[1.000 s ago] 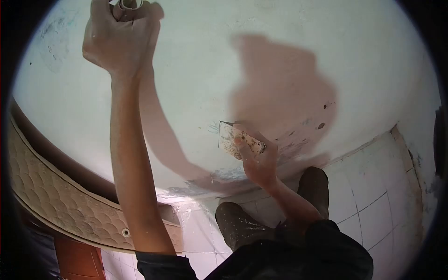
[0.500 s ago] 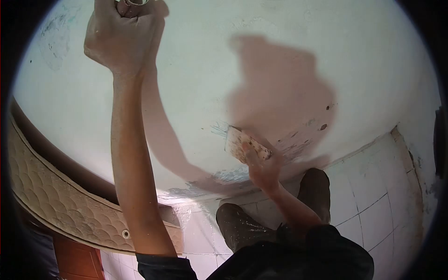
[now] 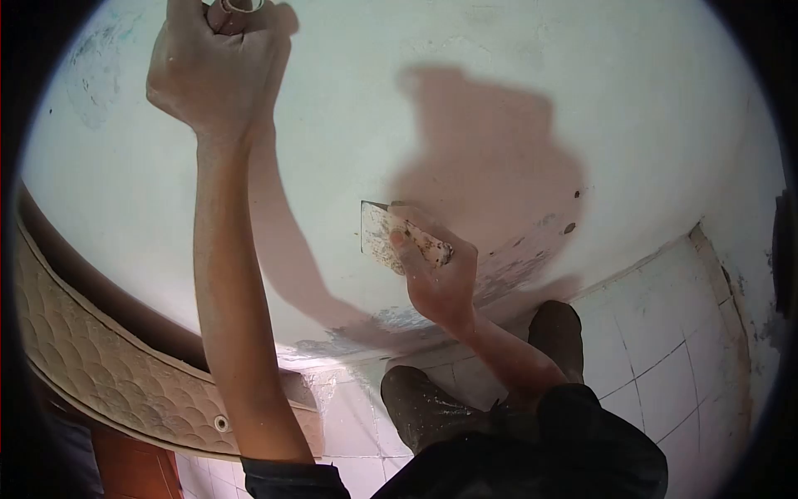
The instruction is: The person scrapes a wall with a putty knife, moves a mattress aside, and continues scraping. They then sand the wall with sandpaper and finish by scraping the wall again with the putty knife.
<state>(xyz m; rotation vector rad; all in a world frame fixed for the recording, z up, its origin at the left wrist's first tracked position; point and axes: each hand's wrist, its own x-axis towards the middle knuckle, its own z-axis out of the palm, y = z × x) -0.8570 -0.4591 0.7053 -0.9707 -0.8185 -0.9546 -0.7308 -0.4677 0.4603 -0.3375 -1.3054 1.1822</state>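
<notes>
My right hand [image 3: 438, 274] grips a putty knife [image 3: 384, 233], its wide dirty blade pressed flat against the white wall [image 3: 349, 141] low down, fingers laid on the blade's back. My left hand [image 3: 212, 71] is raised at the top left, closed around a small round metal-rimmed object [image 3: 237, 7] that is mostly cut off by the frame edge. Shadows of my head and arm fall on the wall. A scraped, patchy bluish strip [image 3: 399, 320] runs along the wall's base just below the knife.
A quilted mattress [image 3: 108, 366] leans at the lower left, with an orange surface [image 3: 137, 470] under it. White floor tiles [image 3: 665, 349] spread at the right. My knees in stained dark trousers [image 3: 424, 407] are close to the wall. Small dark chips [image 3: 569, 226] mark the wall at the right.
My right hand and the putty knife have slid left and slightly up along the wall. My left hand has stayed raised, closed on the same object.
</notes>
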